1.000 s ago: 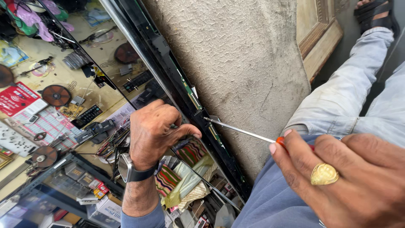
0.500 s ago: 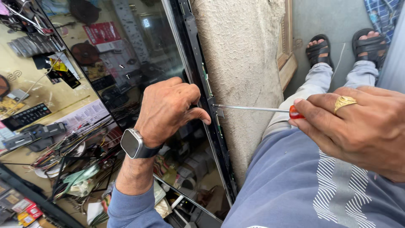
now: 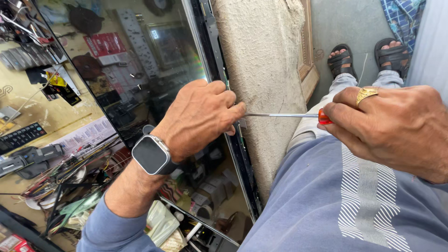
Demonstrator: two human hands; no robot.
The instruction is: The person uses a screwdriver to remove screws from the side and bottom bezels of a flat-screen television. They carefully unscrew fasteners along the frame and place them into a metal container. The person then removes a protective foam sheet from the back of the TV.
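1. Flat screen panel, glossy black, stands on edge and leans against a rough plaster wall; its long axis runs from top centre down to bottom centre-right. The glass mirrors shop clutter, so nothing on it is real surface.
2. Panel frame edge, a dark strip with slots, lies between glass and wall. This is where both hands meet.
3. Right hand sits well right of the frame, closed in a full fist round a screwdriver's red handle; only a sliver of red shows, a gold ring on one finger.
4. Left hand lies on the panel, fingers curled over the frame edge, tips pinched at or near the tool's tip. Whether it holds a screw or only steadies the tip, cannot tell. It is the hand nearer the frame.
5. Screwdriver shaft, thin bare metal, runs almost level, right to left, crossing the wall face square to the frame's long axis. The tip is hidden under the left fingertips.
6. Smartwatch, dark square face, on the left wrist above a blue-grey sleeve.
7. Around: the person's grey-blue lap fills bottom right; sandalled feet on the concrete floor top right; a wooden frame corner beside the wall. Nothing blocks the shaft's line except the left fingers themselves.
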